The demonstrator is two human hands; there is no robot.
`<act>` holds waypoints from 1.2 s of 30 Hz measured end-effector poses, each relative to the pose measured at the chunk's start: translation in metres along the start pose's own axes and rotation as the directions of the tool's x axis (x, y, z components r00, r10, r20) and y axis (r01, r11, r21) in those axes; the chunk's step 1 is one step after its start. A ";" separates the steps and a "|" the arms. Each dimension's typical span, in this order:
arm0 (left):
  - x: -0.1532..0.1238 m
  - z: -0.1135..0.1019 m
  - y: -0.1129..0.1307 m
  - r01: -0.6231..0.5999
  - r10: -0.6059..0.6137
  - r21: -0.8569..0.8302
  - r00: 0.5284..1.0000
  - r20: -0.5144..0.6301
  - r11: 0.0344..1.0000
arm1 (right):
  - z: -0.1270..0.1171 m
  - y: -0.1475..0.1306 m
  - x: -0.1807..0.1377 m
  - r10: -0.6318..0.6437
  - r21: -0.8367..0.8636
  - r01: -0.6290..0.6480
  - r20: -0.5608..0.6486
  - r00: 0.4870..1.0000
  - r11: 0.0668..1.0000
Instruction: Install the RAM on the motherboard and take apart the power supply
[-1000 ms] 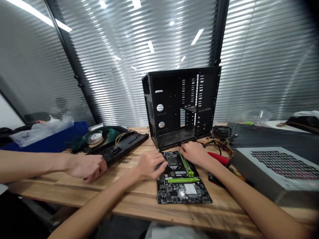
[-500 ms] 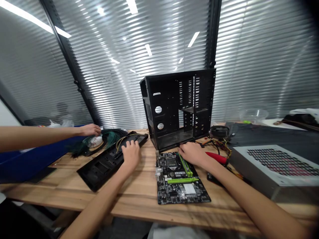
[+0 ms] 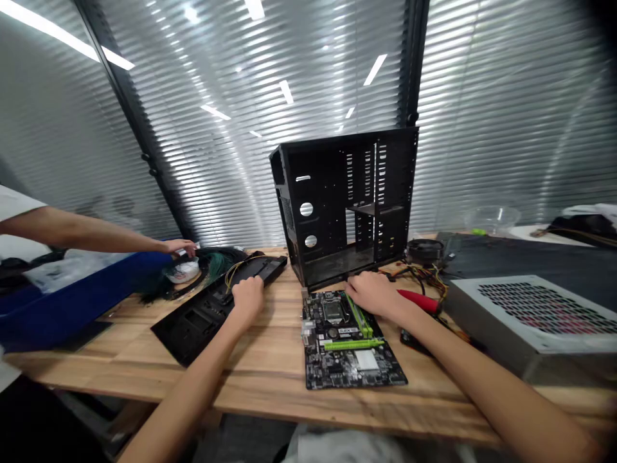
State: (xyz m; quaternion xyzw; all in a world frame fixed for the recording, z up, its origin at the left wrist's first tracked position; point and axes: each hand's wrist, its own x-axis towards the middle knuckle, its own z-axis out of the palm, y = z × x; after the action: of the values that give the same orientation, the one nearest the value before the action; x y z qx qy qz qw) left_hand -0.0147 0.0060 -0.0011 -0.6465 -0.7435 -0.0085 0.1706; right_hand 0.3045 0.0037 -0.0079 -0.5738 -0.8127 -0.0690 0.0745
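Note:
A motherboard (image 3: 354, 360) with bright green slots lies flat on the wooden table. At its far right corner, my right hand (image 3: 370, 292) has curled fingers around the edge, fingertips partly hidden. My left hand (image 3: 249, 299) is closed at the near edge of a long black plastic computer case panel (image 3: 193, 331), its fingertips out of sight. Thin yellow wires (image 3: 234, 270) lie over that panel. Behind the motherboard stands an open black computer case (image 3: 328, 193), upright and close to my right hand.
A power supply (image 3: 525, 328) sits at right, near cables, a red-handled tool (image 3: 419, 300) and a fan (image 3: 424, 251). At left, another person's hand (image 3: 180, 247) reaches over a white round container (image 3: 183, 271) beside dark green wires (image 3: 219, 263) and a blue bin (image 3: 87, 283).
My left hand's fingers have drawn in from across the panel to its near edge and curled. My right hand stays put. At left, the other person's forearm has shifted and more sleeve shows.

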 end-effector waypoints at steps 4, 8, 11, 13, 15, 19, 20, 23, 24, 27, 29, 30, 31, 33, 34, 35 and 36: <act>0.006 -0.005 -0.005 0.007 -0.006 -0.010 0.998 0.063 1.000 | 0.002 0.002 0.001 -0.009 -0.003 0.009 -0.004 1.000 1.000; 0.011 -0.011 -0.011 0.015 -0.013 -0.025 0.994 0.106 1.000 | 0.003 0.002 0.002 -0.016 0.000 0.016 -0.011 1.000 1.000; 0.014 -0.014 -0.015 0.022 -0.017 -0.040 0.993 0.118 0.999 | 0.004 0.002 0.002 -0.016 0.001 0.016 -0.015 1.000 1.000; 0.016 -0.017 -0.017 0.033 -0.027 -0.053 0.992 0.120 0.998 | 0.004 0.003 0.002 -0.016 0.002 0.016 -0.012 1.000 1.000; 0.017 -0.019 -0.019 0.049 -0.040 -0.067 0.991 0.125 0.997 | 0.004 0.003 0.002 -0.014 0.003 0.014 -0.008 1.000 1.000; 0.017 -0.026 -0.023 0.057 -0.044 -0.103 0.991 0.125 0.993 | 0.003 0.002 0.001 -0.009 0.007 0.009 -0.005 1.000 1.000; 0.017 -0.027 -0.024 0.055 -0.041 -0.113 0.992 0.121 0.992 | 0.002 0.002 0.001 -0.008 0.009 0.008 -0.005 1.000 1.000; 0.018 -0.032 -0.027 0.063 -0.048 -0.137 0.993 0.107 0.989 | 0.001 0.001 0.001 -0.009 0.015 0.009 -0.005 1.000 1.000; 0.019 -0.034 -0.028 0.067 -0.053 -0.145 0.993 0.102 0.987 | 0.001 0.001 0.001 -0.009 0.017 0.009 -0.005 1.000 1.000; 0.021 -0.036 -0.032 0.091 -0.078 -0.164 0.993 0.084 0.982 | 0.001 0.002 0.001 -0.008 0.022 0.008 -0.007 1.000 1.000; 0.023 -0.036 -0.035 0.108 -0.098 -0.175 0.993 0.068 0.979 | 0.001 0.002 0.001 -0.005 0.026 0.005 -0.009 1.000 1.000; 0.023 -0.036 -0.036 0.116 -0.107 -0.180 0.992 0.060 0.977 | 0.001 0.002 0.001 -0.004 0.028 0.004 -0.010 1.000 1.000; 0.024 -0.036 -0.037 0.121 -0.113 -0.186 0.992 0.051 0.975 | 0.001 0.002 0.001 -0.004 0.029 0.004 -0.011 1.000 1.000; 0.025 -0.036 -0.040 0.131 -0.126 -0.198 0.991 0.037 0.971 | 0.001 0.002 0.001 -0.005 0.031 0.005 -0.015 1.000 0.999; 0.025 -0.036 -0.041 0.136 -0.133 -0.204 0.991 0.029 0.969 | 0.001 0.002 0.001 -0.005 0.032 0.006 -0.016 1.000 0.999; 0.026 -0.036 -0.042 0.141 -0.139 -0.211 0.990 0.022 0.967 | 0.001 0.002 0.001 -0.005 0.032 0.006 -0.016 1.000 0.999; 0.026 -0.037 -0.043 0.144 -0.145 -0.219 0.989 0.014 0.965 | 0.001 0.002 0.001 -0.006 0.031 0.006 -0.016 1.000 0.999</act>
State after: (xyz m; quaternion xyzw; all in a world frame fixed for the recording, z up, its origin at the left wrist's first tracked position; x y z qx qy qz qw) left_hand -0.0501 0.0158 0.0494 -0.6055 -0.7830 -0.1038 0.0980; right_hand 0.3061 0.0052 -0.0088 -0.5696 -0.8147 -0.0611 0.0899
